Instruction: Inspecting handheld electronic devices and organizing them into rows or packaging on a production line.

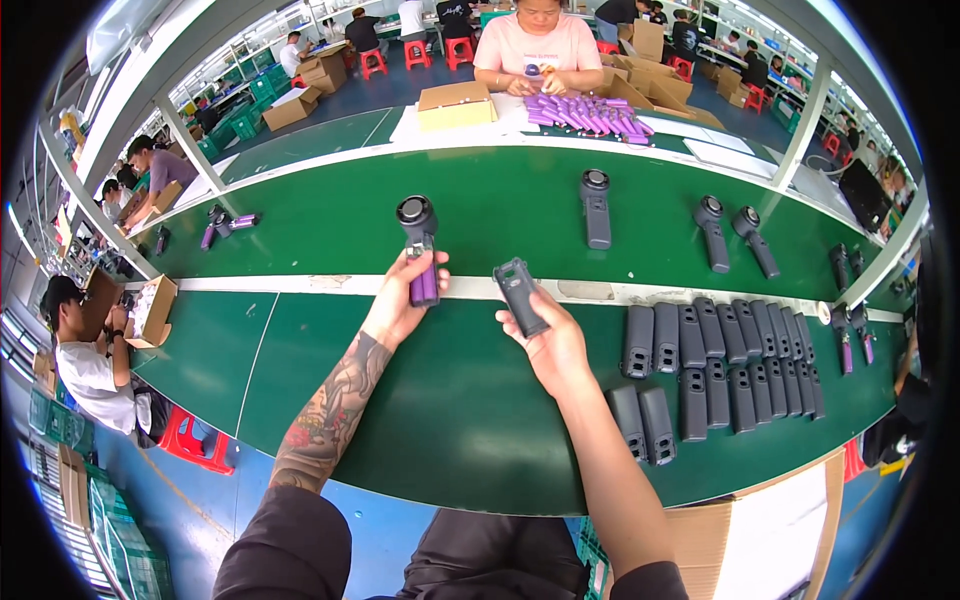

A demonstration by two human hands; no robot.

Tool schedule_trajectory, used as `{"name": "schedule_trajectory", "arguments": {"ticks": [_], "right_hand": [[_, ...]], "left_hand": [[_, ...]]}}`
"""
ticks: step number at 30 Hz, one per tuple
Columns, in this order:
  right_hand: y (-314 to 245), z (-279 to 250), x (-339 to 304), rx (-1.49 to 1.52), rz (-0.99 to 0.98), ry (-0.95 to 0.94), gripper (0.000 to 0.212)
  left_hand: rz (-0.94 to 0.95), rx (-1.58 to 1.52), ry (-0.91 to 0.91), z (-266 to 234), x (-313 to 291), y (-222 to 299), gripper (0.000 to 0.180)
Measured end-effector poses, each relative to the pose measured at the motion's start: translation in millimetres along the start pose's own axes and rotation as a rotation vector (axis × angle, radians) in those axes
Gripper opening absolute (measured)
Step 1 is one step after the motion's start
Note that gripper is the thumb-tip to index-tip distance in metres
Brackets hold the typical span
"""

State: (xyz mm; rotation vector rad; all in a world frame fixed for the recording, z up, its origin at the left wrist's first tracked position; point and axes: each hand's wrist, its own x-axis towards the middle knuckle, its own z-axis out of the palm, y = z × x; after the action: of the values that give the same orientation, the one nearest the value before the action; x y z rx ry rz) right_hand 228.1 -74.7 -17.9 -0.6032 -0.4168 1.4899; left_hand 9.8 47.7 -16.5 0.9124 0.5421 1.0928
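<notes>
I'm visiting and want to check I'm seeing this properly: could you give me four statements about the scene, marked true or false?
1. The left hand holds a dark device with purple cylinders showing. True.
2. The right hand holds a red stool. False: it holds a dark grey cover.
3. More grey covers lie to the right of that hand. True.
4. The person opposite is dressed in black. False: they wear a pale pink shirt.

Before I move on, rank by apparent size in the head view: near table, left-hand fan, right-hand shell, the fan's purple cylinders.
1. Near table
2. Fan, partly covered by the left hand
3. Shell in the right hand
4. Purple cylinders
</notes>
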Motion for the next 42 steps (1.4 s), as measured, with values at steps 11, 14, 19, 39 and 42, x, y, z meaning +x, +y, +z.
{"name": "schedule_trajectory", "arguments": {"ticks": [11,14,19,39,42], "right_hand": [[21.8,7.5,-9.8,-0.804,-0.356,-0.03,0.049],[31.4,9.4,-9.2,-1.101,-0.525,-0.035,0.053],[38.1,16.0,-6.9,-1.275,-0.932,-0.072,0.057],[34.8,22.6,-15.5,-1.065,-0.484,-0.028,0.07],[32.2,25.6,-19.9,-1.153,-0.412,-0.038,0.072]], "left_hand": [[-0.029,0.004,-0.073,39.4,-39.5,-23.6,0.033],[-0.009,-0.063,-0.069,47.7,-43.7,-26.9,0.034],[-0.064,-0.004,-0.057,61.2,-50.5,-30.9,0.038],[0.163,0.451,-0.169,67.8,-53.6,-30.1,0.042],[0.158,0.484,-0.283,55.7,-52.2,-32.8,0.049]]}}
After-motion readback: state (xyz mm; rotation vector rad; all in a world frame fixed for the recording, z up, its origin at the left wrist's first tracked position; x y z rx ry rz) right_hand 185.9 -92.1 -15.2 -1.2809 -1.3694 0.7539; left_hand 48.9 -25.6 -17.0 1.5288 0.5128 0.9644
